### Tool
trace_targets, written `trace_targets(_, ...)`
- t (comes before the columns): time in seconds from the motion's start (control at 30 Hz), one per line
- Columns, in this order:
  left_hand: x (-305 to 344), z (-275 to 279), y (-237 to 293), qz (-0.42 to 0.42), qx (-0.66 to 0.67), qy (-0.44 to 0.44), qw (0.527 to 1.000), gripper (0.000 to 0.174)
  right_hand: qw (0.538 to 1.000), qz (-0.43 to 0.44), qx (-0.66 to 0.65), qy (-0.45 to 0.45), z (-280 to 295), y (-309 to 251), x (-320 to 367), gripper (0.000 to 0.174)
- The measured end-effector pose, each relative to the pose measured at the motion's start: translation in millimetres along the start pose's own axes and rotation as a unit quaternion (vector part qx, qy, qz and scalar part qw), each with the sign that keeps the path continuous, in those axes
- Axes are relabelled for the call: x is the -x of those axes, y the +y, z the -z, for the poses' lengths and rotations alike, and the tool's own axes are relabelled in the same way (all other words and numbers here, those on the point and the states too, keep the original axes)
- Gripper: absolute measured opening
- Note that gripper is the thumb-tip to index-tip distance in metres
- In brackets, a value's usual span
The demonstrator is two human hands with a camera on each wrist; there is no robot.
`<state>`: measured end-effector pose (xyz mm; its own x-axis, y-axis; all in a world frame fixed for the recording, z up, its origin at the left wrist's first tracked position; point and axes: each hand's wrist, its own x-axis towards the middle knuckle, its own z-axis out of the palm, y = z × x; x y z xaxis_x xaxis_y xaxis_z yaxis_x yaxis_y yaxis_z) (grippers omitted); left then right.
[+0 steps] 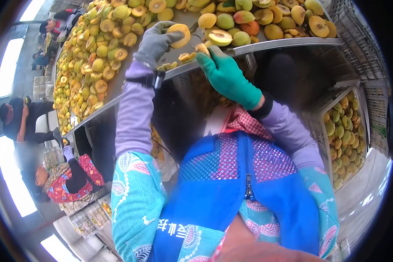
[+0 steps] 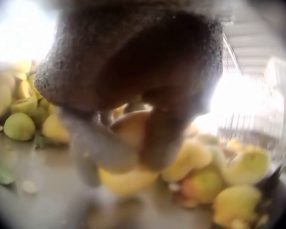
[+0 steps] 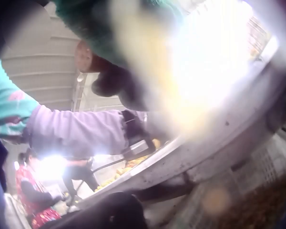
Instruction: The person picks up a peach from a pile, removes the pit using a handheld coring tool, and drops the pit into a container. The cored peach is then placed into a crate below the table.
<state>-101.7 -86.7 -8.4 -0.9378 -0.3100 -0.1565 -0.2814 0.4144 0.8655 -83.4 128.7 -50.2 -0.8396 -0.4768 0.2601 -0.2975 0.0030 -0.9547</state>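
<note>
In the head view my left hand [image 1: 156, 41], in a grey glove, holds a yellow peach half [image 1: 179, 36] above the metal table [image 1: 174, 56]. The left wrist view has its blurred fingers [image 2: 109, 152] curled about the yellow fruit [image 2: 128, 183]. Just to the right, my right hand [image 1: 227, 74], in a green glove, pinches a small tan-yellow piece [image 1: 201, 49] at the table's edge. A thin dark tip sticks out near it, pointing to the left hand. I cannot tell whether the piece is fruit or a handle. In the right wrist view it is a bright blur.
Heaps of whole and halved peaches [image 1: 100, 56] cover the table to the left and at the back. A crate of greenish-yellow fruit [image 1: 345, 135] stands low on the right, beside stacked plastic crates [image 1: 358, 39]. Other people [image 1: 76, 179] work along the table on the left.
</note>
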Motion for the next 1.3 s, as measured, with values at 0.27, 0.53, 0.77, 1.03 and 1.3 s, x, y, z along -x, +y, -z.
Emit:
trace_targets(0.27,85,-45,-44,-0.158,0.191,0.078,0.966,0.035,0.993,-0.012,0.083,-0.088,-26,-15,25,0.03)
trace_targets(0.53,108,-58,-6,-0.154,0.34,0.154,0.915,0.029,0.998,-0.01,0.035,-0.055,-33,-20,39,0.031)
trace_targets(0.77,111,-60,-3,-0.111,0.401,0.16,0.895,0.038,0.984,-0.082,-0.126,-0.091,-37,-34,43,0.034)
trace_targets(1.03,104,-64,-11,-0.148,0.37,0.173,0.901,0.033,0.982,-0.071,-0.174,-0.035,-58,-20,47,0.032)
trace_targets(1.3,108,-60,-5,-0.105,0.344,0.138,0.923,0.037,0.942,-0.163,-0.283,-0.081,-54,-24,53,0.035)
